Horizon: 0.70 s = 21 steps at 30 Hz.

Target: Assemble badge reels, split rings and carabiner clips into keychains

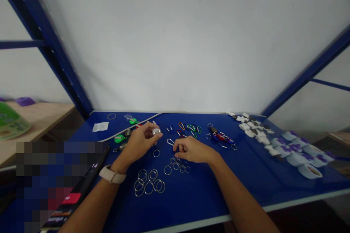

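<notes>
Bench: our blue bench point(202, 204) carries everything here.
Rolls: white rolls with purple marks point(300, 156) stand at its right side.
Left hand: our left hand point(140, 142) pinches a small silver piece point(156, 131) (too small to name) above the bench.
Right hand: our right hand point(191, 149) lies curled on the bench; we cannot tell whether it holds anything.
Rings: silver split rings point(149, 185) lie loose just below both hands.
</notes>
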### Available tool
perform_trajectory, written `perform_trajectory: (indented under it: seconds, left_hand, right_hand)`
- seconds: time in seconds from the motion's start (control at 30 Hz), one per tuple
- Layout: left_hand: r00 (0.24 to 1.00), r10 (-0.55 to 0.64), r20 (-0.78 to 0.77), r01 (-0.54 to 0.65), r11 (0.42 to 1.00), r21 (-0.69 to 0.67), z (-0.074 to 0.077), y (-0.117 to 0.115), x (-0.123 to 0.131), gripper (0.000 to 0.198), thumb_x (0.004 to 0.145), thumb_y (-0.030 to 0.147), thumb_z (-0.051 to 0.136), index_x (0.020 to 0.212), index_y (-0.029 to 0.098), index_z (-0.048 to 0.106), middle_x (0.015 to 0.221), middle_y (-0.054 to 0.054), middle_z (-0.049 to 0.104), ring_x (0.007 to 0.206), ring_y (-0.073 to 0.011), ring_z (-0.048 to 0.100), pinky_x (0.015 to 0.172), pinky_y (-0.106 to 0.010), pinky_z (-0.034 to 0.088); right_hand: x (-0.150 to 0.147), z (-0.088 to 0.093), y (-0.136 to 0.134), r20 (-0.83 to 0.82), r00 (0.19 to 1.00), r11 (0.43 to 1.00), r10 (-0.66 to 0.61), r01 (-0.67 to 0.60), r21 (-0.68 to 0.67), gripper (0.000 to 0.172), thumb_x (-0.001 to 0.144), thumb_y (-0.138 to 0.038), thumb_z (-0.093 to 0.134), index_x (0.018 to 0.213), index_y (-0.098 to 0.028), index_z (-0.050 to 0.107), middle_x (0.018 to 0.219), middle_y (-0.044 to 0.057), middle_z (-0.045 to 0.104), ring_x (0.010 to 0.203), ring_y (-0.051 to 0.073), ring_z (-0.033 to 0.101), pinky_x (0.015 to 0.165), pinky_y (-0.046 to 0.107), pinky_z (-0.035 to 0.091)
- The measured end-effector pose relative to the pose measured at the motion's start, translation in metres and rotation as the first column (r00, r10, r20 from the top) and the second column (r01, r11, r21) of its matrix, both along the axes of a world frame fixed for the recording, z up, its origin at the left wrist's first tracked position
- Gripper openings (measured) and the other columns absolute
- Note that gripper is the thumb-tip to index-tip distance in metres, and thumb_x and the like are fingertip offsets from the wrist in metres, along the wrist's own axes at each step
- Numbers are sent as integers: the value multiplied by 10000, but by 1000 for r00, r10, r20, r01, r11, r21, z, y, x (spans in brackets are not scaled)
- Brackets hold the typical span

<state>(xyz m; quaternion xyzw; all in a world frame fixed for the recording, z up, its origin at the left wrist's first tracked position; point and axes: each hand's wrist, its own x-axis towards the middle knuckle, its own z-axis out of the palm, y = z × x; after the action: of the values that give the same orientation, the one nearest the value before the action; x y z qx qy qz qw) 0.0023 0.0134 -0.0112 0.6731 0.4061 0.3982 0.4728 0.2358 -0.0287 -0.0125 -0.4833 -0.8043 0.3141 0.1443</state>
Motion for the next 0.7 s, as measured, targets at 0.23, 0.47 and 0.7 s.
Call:
perform_trajectory:
  seconds: [0.23, 0.47, 0.7]
  left_hand:
    - [996, -70, -51, 67, 996, -56, -4, -4, 4, 316, 843, 380, 640, 1032, 208, 455, 725, 37, 642, 416, -96, 529, 392, -209, 398]
    - [986, -157, -56, 152, 985, -86, -12, -2, 6, 344, 856, 313, 614, 1159, 164, 548, 628, 40, 606, 510, -146, 606, 478, -257, 473]
    - [961, -227, 160, 261, 936, -235, -23, 1, 5, 538, 805, 116, 616, 1320, 165, 469, 1152, -114, 664, 807, -171, 727, 795, -388, 592]
  right_hand:
    - [-6, 0, -1, 11, 1000, 998, -10, 10, -61, 71, 826, -116, 641, 799, -164, 685, 561, -46, 585, 487, 90, 492, 506, 202, 342]
    - [-10, 7, -6, 106, 994, 999, 41, -42, 7, 103, 851, -97, 573, 814, -159, 648, 596, -22, 593, 528, 107, 516, 529, 214, 348]
    - [-6, 10, -7, 33, 999, 980, 4, -11, 201, 69, 909, -148, 541, 867, -183, 583, 820, 28, 619, 744, 151, 549, 693, 269, 409]
